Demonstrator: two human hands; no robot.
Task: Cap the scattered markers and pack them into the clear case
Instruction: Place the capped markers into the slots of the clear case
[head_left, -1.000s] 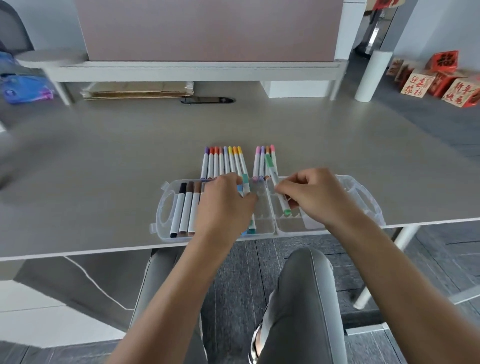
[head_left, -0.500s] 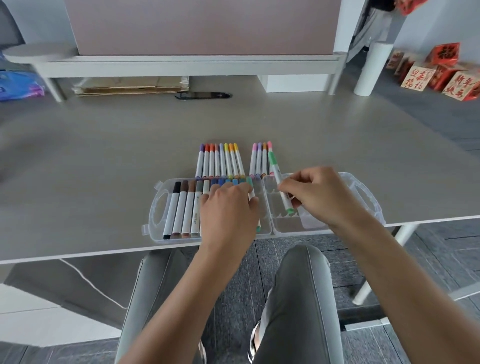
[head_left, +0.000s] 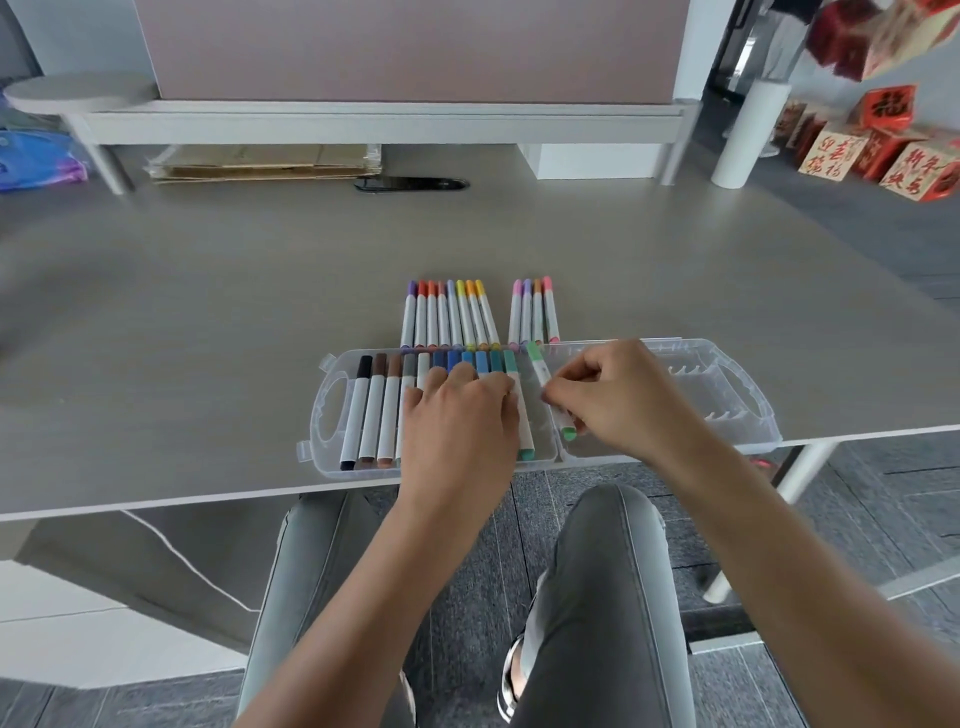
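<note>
The clear case (head_left: 332, 410) lies open at the table's near edge. Its left half holds a row of capped markers (head_left: 373, 410), from black and brown through blue to teal. My left hand (head_left: 460, 423) lies flat on that row, fingers spread, covering the middle ones. My right hand (head_left: 618, 400) pinches a green marker (head_left: 538, 366) above the hinge between the two halves. The right half (head_left: 727, 395) shows only bare slots. Beyond the case, two groups of capped markers lie on the table: several purple to yellow ones (head_left: 449, 314) and several pink and orange ones (head_left: 532, 312).
The grey table (head_left: 208, 322) stretches wide to the left and behind the markers. A white shelf (head_left: 384, 122) stands at the back, with flat cardboard (head_left: 265, 161) and a black cable slot (head_left: 410, 184) under it. Red boxes (head_left: 883, 150) sit far right. My knees are below the table edge.
My left hand slid left and flattened over the marker row in the case. My right hand brought the green marker slightly left, towards the hinge. The view shifted a little.
</note>
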